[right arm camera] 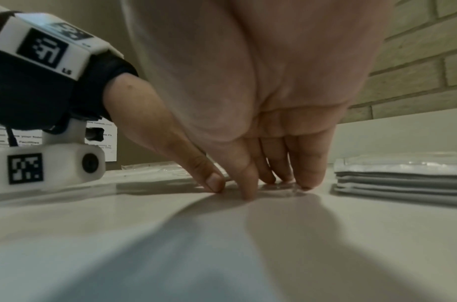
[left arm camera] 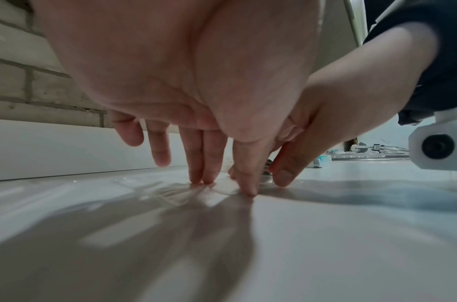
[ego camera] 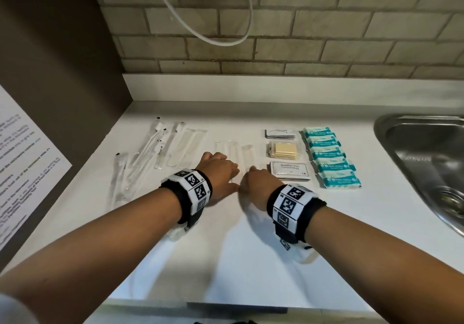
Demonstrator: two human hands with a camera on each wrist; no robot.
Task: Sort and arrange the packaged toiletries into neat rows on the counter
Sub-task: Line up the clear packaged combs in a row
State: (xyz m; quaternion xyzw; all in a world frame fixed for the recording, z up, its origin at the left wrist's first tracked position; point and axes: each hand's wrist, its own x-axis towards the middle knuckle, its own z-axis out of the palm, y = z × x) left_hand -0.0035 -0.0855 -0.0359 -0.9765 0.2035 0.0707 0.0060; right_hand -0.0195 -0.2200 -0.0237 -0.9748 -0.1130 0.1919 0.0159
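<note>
Several slim clear packets [ego camera: 234, 147] lie side by side in the middle of the white counter [ego camera: 251, 248]. My left hand [ego camera: 223, 173] rests on their near ends, straight fingertips [left arm camera: 208, 179] pressing a clear wrapper [left arm camera: 180, 194] flat. My right hand [ego camera: 254, 174] lies just right of it, thumbs almost touching, and its fingertips [right arm camera: 308, 181] press another clear packet [right arm camera: 281, 189]. Neither hand grips anything. To the right sit a stack of shampoo sachets [ego camera: 288, 170], yellow soaps [ego camera: 283, 150], dark sachets [ego camera: 280, 134] and a column of teal wipe packs [ego camera: 331, 158].
Bagged toothbrushes [ego camera: 160, 145] and longer clear sleeves [ego camera: 120, 175] lie at the left near a dark wall panel [ego camera: 62, 72]. A steel sink [ego camera: 426, 163] is set in at the right. A tiled wall [ego camera: 276, 34] with a hanging white cable [ego camera: 213, 39] backs the counter.
</note>
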